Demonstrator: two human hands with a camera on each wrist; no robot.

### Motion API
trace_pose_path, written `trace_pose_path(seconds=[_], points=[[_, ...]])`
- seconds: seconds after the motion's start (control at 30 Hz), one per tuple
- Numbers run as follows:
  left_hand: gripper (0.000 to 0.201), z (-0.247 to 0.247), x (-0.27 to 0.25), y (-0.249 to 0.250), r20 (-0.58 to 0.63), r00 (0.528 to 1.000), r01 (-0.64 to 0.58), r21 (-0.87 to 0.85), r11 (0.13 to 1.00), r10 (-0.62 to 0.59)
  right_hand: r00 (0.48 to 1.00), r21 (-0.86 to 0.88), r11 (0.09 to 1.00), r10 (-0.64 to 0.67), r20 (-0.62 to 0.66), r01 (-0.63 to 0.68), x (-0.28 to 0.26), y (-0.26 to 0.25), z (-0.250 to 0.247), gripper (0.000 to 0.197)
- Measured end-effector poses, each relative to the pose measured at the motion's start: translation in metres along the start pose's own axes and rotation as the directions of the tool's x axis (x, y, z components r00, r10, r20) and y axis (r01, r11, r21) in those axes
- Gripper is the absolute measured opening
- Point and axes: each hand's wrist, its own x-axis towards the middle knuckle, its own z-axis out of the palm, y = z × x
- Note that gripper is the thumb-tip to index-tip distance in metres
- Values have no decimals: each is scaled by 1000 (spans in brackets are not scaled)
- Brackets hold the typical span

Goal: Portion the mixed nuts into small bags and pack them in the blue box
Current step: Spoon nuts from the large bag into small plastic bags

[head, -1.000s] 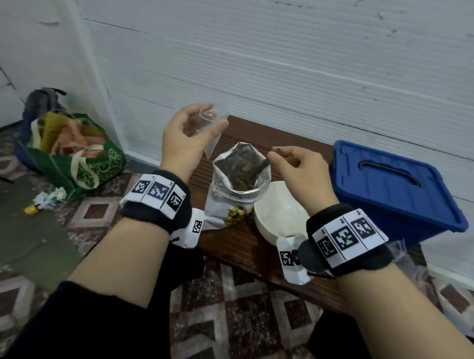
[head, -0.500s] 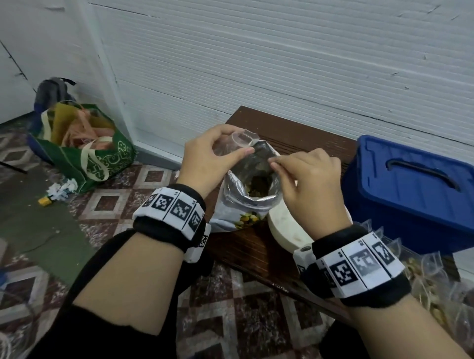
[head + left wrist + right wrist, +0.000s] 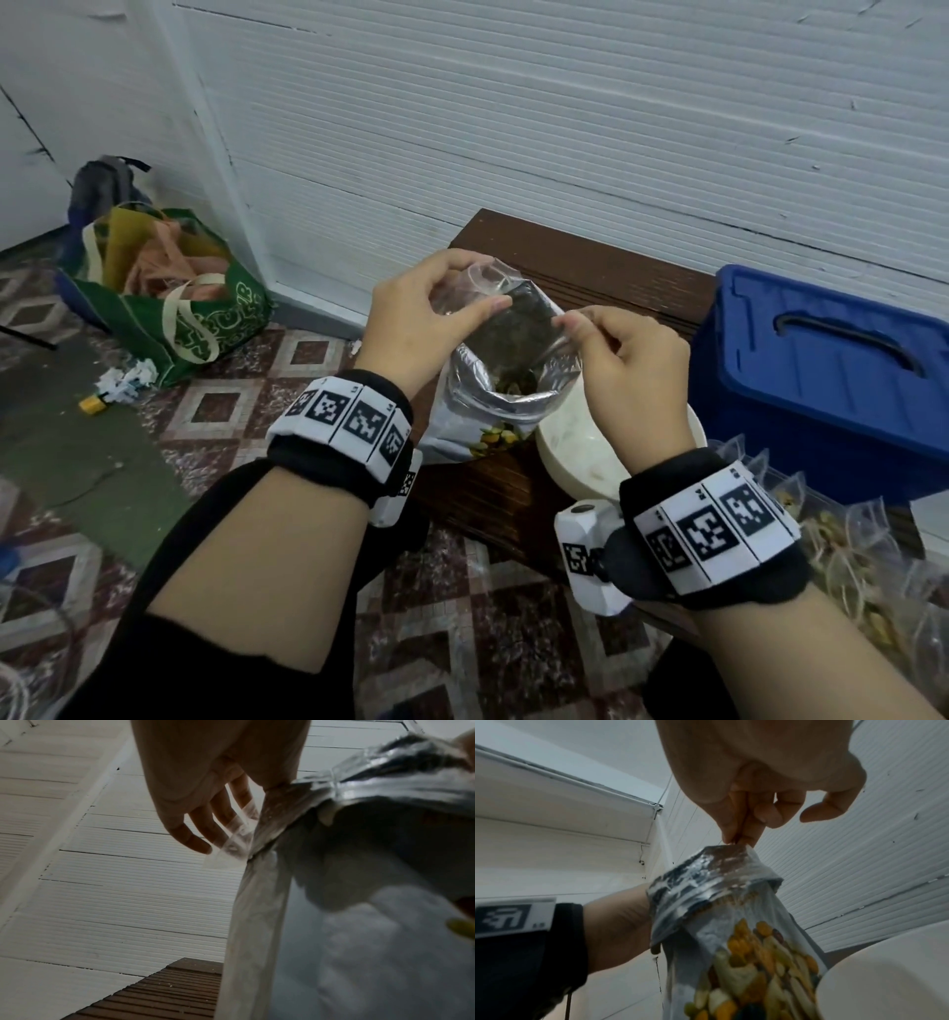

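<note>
Small clear bag (image 3: 480,288), raised a second ago, now down at mouth of nut pouch (image 3: 506,390). Left hand (image 3: 416,321) pinches it; right hand (image 3: 629,354) pinches pouch rim. Filling looks imminent. Blue box (image 3: 821,380) right of pouch, lid on; filled bags (image 3: 842,545) before it.

Dim, flat indoor lighting; wide-angle distortion in all views.
Head view: sharp, evenly lit, wall lines bowing toward the edges. Wrist views: darker and softer, with the nut bag (image 3: 372,862) blurred at close range and faint glare on its foil rim.
</note>
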Motion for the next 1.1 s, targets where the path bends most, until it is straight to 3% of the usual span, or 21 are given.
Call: trace_pose_path(seconds=[0.2,0.37,0.57,0.8,0.93,1.1], points=[[38,-16,4,5,-56,997,-51,58,997,54,968,127,978,185,-170,-164,9,7,-13,22],[40,-29,2,16,90,987,-147,122,982,136,923,196,946,302,-238,-259,19,10,-28,31],[39,-34,2,21,262,958,-164,175,971,115,887,257,925,352,-300,-280,25,13,-42,28],[59,-33,7,19,347,934,-190,280,941,85,867,290,921,355,-350,-260,30,10,-58,26],[55,-30,8,23,372,926,-207,340,917,71,875,320,917,347,-338,-240,30,9,-57,28],[73,-28,15,21,416,908,-240,419,876,50,891,372,890,372,-260,-263,28,9,-43,32]])
